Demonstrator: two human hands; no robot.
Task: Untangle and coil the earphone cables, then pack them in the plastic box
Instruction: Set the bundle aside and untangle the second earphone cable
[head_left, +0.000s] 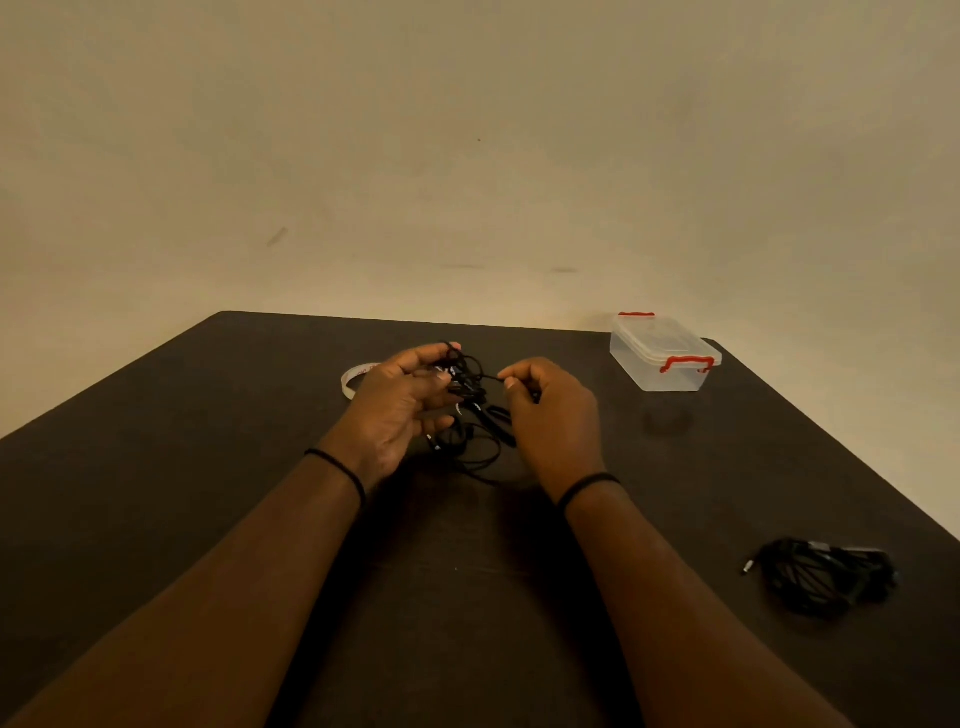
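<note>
A tangle of black earphone cable (470, 400) hangs between my two hands above the dark table (208, 467), with loops trailing down onto the tabletop. My left hand (397, 410) holds the upper part of the tangle between thumb and fingers. My right hand (553, 410) pinches one strand of it between thumb and forefinger. A clear plastic box (662, 356) with red latches stands shut at the far right of the table. A second bundle of black earphone cable (826, 574) lies at the near right, close to the table's edge.
A roll of white tape (356, 382) lies just behind my left hand. The table ends at a plain beige wall (467, 156) at the back and drops off along its right edge.
</note>
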